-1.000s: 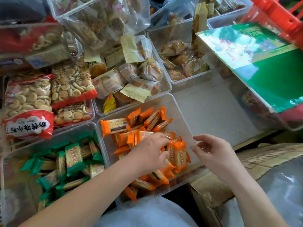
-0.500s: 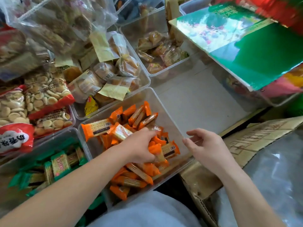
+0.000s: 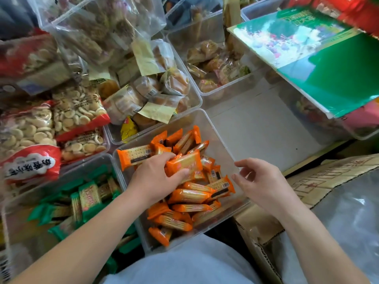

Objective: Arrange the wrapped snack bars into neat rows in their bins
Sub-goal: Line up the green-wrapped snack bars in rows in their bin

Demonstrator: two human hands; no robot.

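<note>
A clear plastic bin (image 3: 217,136) in the middle holds a loose heap of orange-wrapped snack bars (image 3: 190,195). My left hand (image 3: 152,177) is inside the bin and grips an orange bar (image 3: 183,163), thumb under it and fingers over its far edge. My right hand (image 3: 260,183) hovers at the bin's right rim with fingers loosely spread, holding nothing. To the left, a second clear bin (image 3: 30,199) holds green-wrapped snack bars (image 3: 88,196) in a jumble; my left forearm crosses over its near corner.
Bags of small round biscuits (image 3: 47,121) lie at the left. Bins of wrapped pastries (image 3: 155,93) stand behind. A green box (image 3: 320,58) rests on a bin at the right. A bare grey shelf (image 3: 260,128) and a cardboard carton (image 3: 320,181) lie right of the orange bin.
My left hand has lifted one orange bar out of the heap and now grips it above the others. My right hand stays beside the bin's right rim.
</note>
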